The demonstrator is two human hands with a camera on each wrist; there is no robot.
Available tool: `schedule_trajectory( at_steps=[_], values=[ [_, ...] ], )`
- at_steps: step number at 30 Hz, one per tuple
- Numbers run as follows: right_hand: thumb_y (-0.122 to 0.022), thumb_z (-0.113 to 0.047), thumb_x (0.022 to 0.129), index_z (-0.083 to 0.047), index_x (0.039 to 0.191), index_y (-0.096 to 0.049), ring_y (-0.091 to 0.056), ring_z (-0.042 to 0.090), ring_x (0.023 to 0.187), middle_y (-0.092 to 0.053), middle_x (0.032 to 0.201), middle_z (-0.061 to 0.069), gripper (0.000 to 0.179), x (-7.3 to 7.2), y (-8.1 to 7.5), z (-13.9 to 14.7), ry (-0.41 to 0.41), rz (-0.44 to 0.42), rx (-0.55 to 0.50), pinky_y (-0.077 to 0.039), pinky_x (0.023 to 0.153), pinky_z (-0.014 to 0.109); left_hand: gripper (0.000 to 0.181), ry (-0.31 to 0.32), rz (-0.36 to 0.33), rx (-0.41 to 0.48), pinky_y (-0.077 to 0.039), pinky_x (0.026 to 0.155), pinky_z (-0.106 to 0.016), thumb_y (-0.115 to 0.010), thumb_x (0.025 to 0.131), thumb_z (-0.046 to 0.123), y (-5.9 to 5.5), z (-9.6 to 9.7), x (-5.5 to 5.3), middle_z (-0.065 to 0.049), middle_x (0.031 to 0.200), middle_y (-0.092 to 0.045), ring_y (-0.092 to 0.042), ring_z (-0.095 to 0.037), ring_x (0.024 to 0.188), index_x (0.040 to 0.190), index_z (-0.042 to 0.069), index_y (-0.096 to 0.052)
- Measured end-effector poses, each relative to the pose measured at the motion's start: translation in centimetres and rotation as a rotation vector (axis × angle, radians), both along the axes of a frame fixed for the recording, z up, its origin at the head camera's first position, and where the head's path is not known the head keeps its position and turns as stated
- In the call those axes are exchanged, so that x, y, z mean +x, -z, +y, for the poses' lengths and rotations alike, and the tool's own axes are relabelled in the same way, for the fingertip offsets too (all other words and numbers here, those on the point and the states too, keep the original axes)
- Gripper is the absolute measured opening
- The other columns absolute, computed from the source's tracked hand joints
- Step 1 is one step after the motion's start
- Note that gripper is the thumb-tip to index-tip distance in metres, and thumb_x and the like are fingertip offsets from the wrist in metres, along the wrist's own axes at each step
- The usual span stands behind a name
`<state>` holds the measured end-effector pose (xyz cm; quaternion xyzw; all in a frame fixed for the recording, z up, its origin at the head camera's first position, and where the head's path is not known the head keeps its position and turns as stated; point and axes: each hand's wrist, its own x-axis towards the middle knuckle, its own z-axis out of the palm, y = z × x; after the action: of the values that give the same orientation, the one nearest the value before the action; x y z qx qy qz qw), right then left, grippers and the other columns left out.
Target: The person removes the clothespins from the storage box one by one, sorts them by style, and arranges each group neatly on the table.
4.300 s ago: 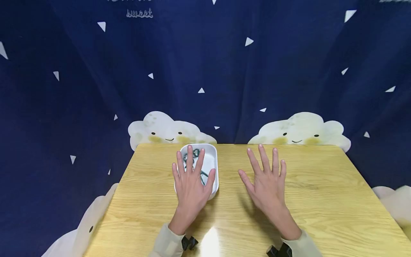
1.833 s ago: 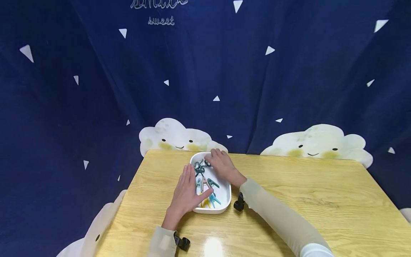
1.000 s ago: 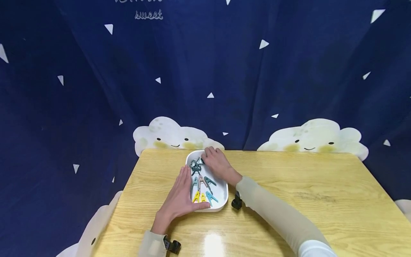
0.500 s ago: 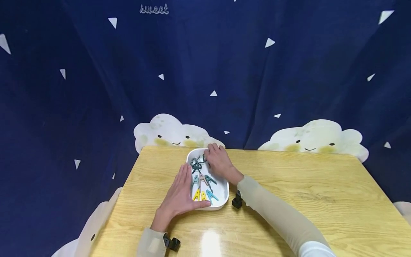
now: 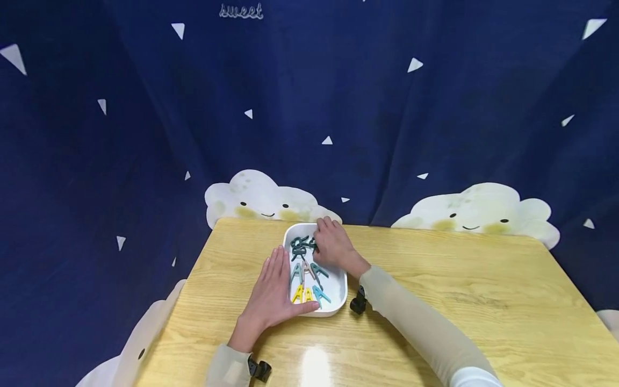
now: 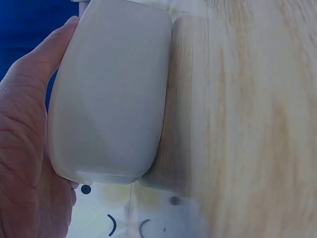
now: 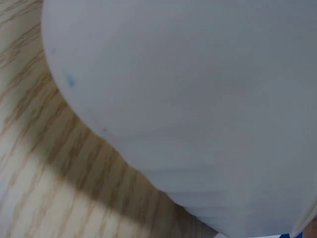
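Note:
A white tray [image 5: 333, 307] stands on the table with several spring clips in it. Dark green clips [image 5: 298, 251] lie at its far end. Across its middle are a grey-green clip [image 5: 296, 271], a pink clip [image 5: 306, 267] and a teal clip [image 5: 318, 270]; yellow clips [image 5: 297, 293] and a light blue clip [image 5: 320, 294] sit nearest. My left hand [image 5: 271, 295] rests against the tray's left side, fingers straight, its thumb along the near rim. Reaching over the right rim, my right hand [image 5: 333, 244] has curled fingers at a dark green clip [image 5: 312, 244]; its fingertips are partly hidden.
The wooden table [image 5: 459, 301] extends to the right of the tray. Behind it hangs a dark blue curtain [image 5: 300, 80] with printed white clouds [image 5: 479, 209]. The tray's outer wall [image 7: 198, 99] fills most of the right wrist view.
Both hands, spread apart at first, have come to the tray: left to its side, right to its far end. Over the last second the right hand shifts slightly among the dark green clips.

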<state>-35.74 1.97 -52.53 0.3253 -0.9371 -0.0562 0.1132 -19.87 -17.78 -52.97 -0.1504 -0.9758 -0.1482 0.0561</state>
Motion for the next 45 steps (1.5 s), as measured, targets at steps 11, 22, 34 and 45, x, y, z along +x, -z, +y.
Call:
schedule_trajectory(
  at_steps=[11, 22, 34, 45],
  values=[
    [-0.08, -0.035, 0.081, -0.01, 0.089, -0.071, -0.043, 0.026, 0.095, -0.052, 0.1, 0.006, 0.028, -0.24, -0.03, 0.42, -0.024, -0.04, -0.078, -0.042, 0.083, 0.038, 0.147, 0.004, -0.009, 0.017, -0.006, 0.131, -0.043, -0.051, 0.071, 0.1, -0.06, 0.2, -0.21, -0.016, 0.173, 0.007, -0.002, -0.031, 0.162, 0.165, -0.005, -0.008],
    [-0.083, -0.036, 0.077, -0.013, 0.082, -0.067, -0.042, 0.025, 0.095, -0.051, 0.097, 0.004, 0.029, -0.36, -0.26, 0.09, 0.001, -0.071, -0.099, -0.04, 0.085, 0.039, 0.148, -0.007, -0.029, 0.019, -0.006, 0.131, -0.042, -0.051, 0.07, 0.1, -0.34, 0.03, -0.19, -0.02, 0.174, 0.0, 0.003, -0.027, 0.162, 0.165, -0.004, -0.007],
    [-0.067, -0.072, 0.077, -0.011, 0.081, -0.068, -0.041, 0.027, 0.101, -0.046, 0.104, 0.006, 0.061, -0.1, 0.26, -0.13, 0.009, -0.072, 0.009, -0.039, 0.088, 0.041, 0.148, 0.001, -0.034, 0.027, -0.004, 0.13, -0.041, -0.05, 0.07, 0.101, -0.12, 0.0, -0.14, -0.013, 0.172, 0.011, 0.011, -0.023, 0.16, 0.165, -0.004, -0.006],
    [-0.067, -0.077, 0.077, -0.008, 0.087, -0.07, -0.04, 0.026, 0.101, -0.045, 0.105, 0.006, 0.07, -0.22, 0.22, -0.29, 0.005, -0.086, 0.005, -0.037, 0.087, 0.04, 0.149, -0.008, -0.037, 0.038, -0.006, 0.131, -0.042, -0.05, 0.07, 0.101, -0.17, -0.13, -0.05, -0.015, 0.172, 0.01, 0.008, -0.024, 0.161, 0.165, -0.005, -0.007]
  ],
)
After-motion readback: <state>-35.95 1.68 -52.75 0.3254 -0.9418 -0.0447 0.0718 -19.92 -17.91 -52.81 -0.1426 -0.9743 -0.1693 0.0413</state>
